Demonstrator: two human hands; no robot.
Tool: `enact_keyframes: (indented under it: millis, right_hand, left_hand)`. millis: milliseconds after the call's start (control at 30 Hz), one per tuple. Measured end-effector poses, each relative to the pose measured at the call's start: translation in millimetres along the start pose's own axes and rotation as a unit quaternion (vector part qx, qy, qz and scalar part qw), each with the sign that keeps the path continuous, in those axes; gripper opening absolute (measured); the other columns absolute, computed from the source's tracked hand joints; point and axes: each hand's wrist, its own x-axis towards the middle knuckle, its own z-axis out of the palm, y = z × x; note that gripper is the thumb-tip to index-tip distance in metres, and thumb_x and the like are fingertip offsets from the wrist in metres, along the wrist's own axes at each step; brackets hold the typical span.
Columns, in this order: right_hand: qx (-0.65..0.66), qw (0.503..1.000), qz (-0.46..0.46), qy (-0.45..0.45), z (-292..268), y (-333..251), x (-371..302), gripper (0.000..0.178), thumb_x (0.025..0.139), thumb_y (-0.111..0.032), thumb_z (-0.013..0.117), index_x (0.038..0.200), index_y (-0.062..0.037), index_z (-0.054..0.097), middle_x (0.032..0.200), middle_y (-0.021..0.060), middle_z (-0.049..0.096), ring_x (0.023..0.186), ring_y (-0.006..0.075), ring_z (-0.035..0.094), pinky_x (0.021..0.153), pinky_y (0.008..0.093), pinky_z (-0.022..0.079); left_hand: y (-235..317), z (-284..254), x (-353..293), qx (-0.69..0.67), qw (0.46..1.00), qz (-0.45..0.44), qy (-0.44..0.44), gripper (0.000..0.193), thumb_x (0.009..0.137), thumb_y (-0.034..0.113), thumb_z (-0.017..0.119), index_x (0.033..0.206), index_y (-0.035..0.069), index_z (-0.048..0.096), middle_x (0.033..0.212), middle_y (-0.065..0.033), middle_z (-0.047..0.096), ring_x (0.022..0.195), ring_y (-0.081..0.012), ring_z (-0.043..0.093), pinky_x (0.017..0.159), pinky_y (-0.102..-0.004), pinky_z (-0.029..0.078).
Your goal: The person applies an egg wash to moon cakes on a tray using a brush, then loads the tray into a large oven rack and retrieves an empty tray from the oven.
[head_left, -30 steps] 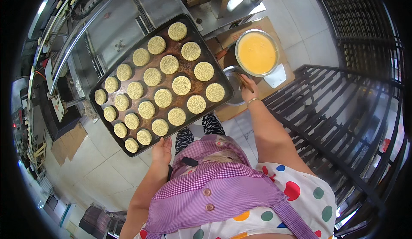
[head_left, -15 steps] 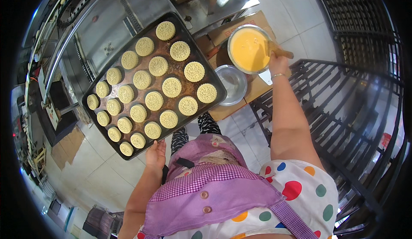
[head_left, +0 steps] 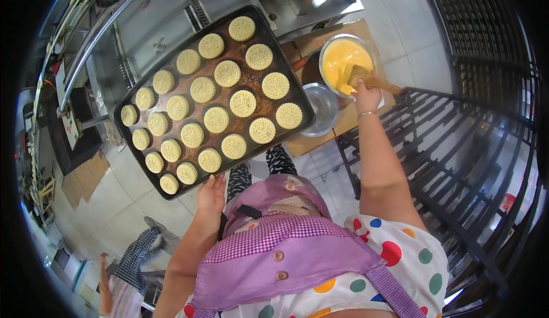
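Observation:
My left hand [head_left: 212,195] grips the near edge of a dark baking tray [head_left: 182,84], thumb at the rim and the other fingers partly hidden beneath. Rows of round, pale, pattern-stamped mooncakes [head_left: 227,73] lie on the tray, which slants across the left and middle. To the right, a metal bowl [head_left: 321,66] contains yellow-orange liquid [head_left: 343,49] resembling egg wash. My right hand [head_left: 368,96] is closed around a flat brush [head_left: 357,76] with a wooden handle, its bristles over the bowl's near right side. A second, shallower bowl [head_left: 320,109] sits beside it, partly behind the tray's corner.
Both bowls stand on brown cardboard [head_left: 303,145]. A black metal rack [head_left: 412,141] rises close to my right arm. Beyond the tray is a steel machine [head_left: 166,21] with rails. Another person [head_left: 134,266] is on the tiled floor at the lower left.
The tray and bowls sit slightly farther right in view. In my right hand the brush has turned, its bristles now showing over the bowl's near side. A person has appeared at lower left.

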Motion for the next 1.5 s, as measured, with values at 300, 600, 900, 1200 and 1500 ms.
enact_keyframes:
  millis: [300,600,900,1200,1500]
  right_hand:
    - [-0.244,0.953,-0.041,-0.174,-25,-4,-43,0.054,0.082,-0.003,0.055,0.134,-0.0059,0.040,0.103,0.0131,0.063,0.085,0.0225,0.064,0.072,0.0296,0.050]
    - [0.160,0.929,0.155,-0.296,170,-174,-149,0.053,0.083,0.000,0.052,0.134,-0.0096,0.038,0.117,0.0074,0.055,0.096,0.0188,0.060,0.062,0.0303,0.057]
    - [0.083,0.925,0.035,-0.370,360,-174,-253,0.047,0.084,-0.003,0.052,0.130,-0.0059,0.043,0.108,0.0091,0.057,0.083,0.0159,0.062,0.054,0.0269,0.058]
    - [-0.068,0.969,-0.054,-0.230,312,-184,-158,0.038,0.085,-0.003,0.053,0.122,-0.0074,0.046,0.102,0.0093,0.061,0.074,0.0166,0.064,0.052,0.0265,0.055]
    - [0.060,0.919,-0.001,-0.390,423,-180,-342,0.050,0.081,-0.003,0.057,0.129,-0.0050,0.042,0.104,0.0101,0.061,0.082,0.0161,0.063,0.055,0.0277,0.055]
  left_hand:
    - [-6,-3,1,-0.036,0.999,-0.016,-0.026,0.011,0.089,0.000,0.052,0.099,-0.002,0.049,0.093,-0.0149,0.061,0.085,-0.0247,0.064,0.070,-0.0329,0.055]
    - [51,-42,-49,0.301,0.933,-0.073,-0.182,0.026,0.097,0.023,0.043,0.081,0.002,0.048,0.063,-0.0080,0.052,0.056,-0.0180,0.052,0.058,-0.0307,0.047]
    - [72,-127,-31,0.259,0.954,0.059,-0.138,0.007,0.091,0.005,0.049,0.096,0.002,0.044,0.075,-0.0064,0.052,0.066,-0.0162,0.054,0.065,-0.0298,0.049]
    - [104,-182,-36,0.246,0.960,0.059,-0.118,0.013,0.085,0.000,0.055,0.092,0.002,0.045,0.080,-0.0045,0.053,0.073,-0.0146,0.056,0.070,-0.0276,0.049]
    - [116,-196,-35,0.221,0.963,0.077,-0.133,0.014,0.084,-0.002,0.058,0.091,0.002,0.046,0.082,-0.0045,0.053,0.074,-0.0135,0.055,0.071,-0.0255,0.047]
